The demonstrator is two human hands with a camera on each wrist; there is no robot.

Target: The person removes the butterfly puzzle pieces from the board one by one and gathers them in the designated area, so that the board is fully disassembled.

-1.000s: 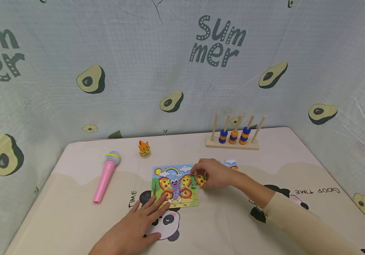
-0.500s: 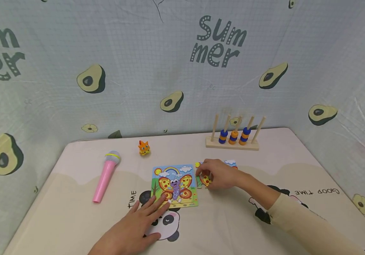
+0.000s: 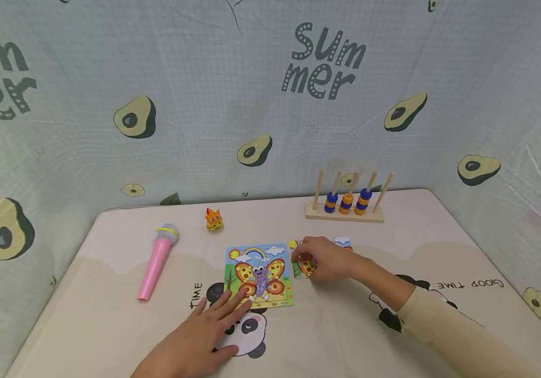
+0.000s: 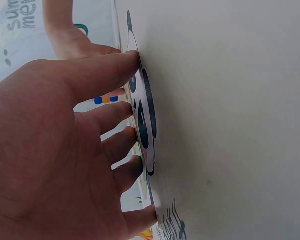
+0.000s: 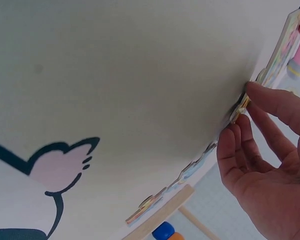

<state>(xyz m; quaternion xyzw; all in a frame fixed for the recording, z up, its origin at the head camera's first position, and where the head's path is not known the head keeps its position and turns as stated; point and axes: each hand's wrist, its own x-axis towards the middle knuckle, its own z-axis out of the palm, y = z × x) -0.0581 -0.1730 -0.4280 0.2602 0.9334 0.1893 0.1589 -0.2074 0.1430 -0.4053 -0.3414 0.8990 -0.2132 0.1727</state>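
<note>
A square butterfly jigsaw puzzle [image 3: 259,277] lies flat on the table. My left hand [image 3: 204,331] rests with fingers spread, its fingertips on the near left corner of the puzzle. Just right of the puzzle, my right hand [image 3: 322,258] pinches a jigsaw piece [image 3: 305,268] with a yellow, red-spotted wing print between thumb and fingers. In the right wrist view the piece [image 5: 240,110] shows edge-on at the fingertips, close over the table. Other picture pieces [image 3: 342,242] lie behind the right hand, which partly hides them.
A pink toy microphone [image 3: 158,262] lies at the left. Behind the puzzle stands a small orange toy figure [image 3: 214,219]. A wooden peg rack [image 3: 344,212] with blue and orange beads stands at the back right. Printed cloth covers the table [image 3: 110,325] and the wall behind.
My right hand has shifted slightly right with the jigsaw piece, away from the puzzle's right edge, then stayed nearly still. The left hand has not moved.
</note>
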